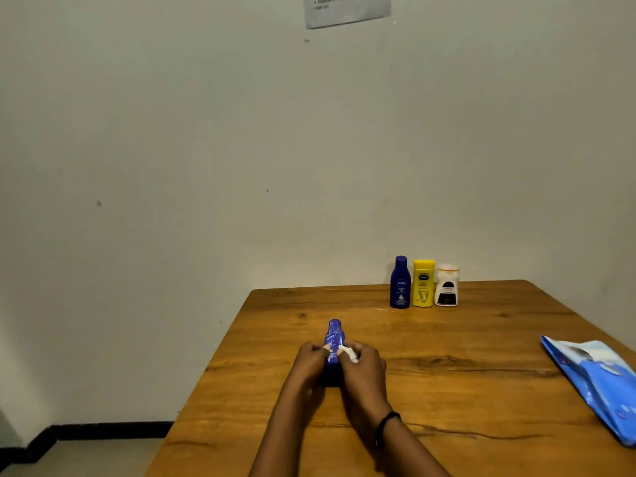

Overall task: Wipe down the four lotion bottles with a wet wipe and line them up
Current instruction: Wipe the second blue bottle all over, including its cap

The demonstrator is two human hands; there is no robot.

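A small dark blue lotion bottle [334, 335] stands tilted slightly between my hands near the table's left-middle. My left hand [308, 361] grips its left side. My right hand [363, 368] presses a crumpled white wet wipe [349, 353] against the bottle's right side. At the back of the table three bottles stand upright in a row: a dark blue one [400, 282], a yellow one [423, 283] and a white one with a black label [446, 286], close together.
A blue wet-wipe pack [597, 380] lies at the table's right edge. The wooden table [447, 390] meets a plain wall at the back. The table's left edge drops to the floor [86, 457]. A paper sheet [346, 10] hangs on the wall.
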